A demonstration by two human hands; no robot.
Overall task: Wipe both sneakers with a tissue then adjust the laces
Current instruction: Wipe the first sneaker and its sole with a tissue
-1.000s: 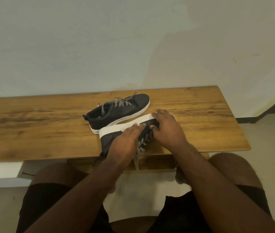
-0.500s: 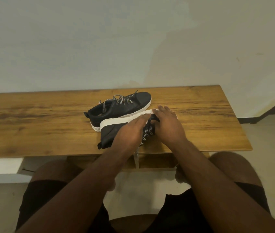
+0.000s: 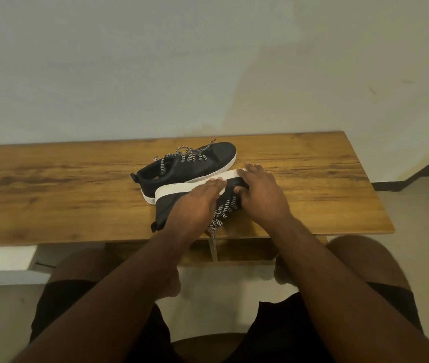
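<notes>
Grainy wooden table (image 3: 51, 195), tilted black sneaker (image 3: 171, 208), white rubber sole (image 3: 195, 184), woven laces (image 3: 224, 213)

On the wooden desk (image 3: 51, 195), the near sneaker (image 3: 171, 205) lies tipped on its side, white sole facing away. The left hand (image 3: 195, 205) rests flat on it; the right hand (image 3: 263, 195) grips its toe. A second sneaker (image 3: 195, 163) stands upright just behind.

Seated person, seen from above. Both forearms bare, no sleeves in view. Black shorts (image 3: 72, 305) of plain dark fabric, hems ending above bare knees. Thin ring, only faintly visible, on one of the fingers (image 3: 267, 171) of the right hand (image 3: 266, 197). Left hand (image 3: 195, 208) unadorned as far as visible.
</notes>
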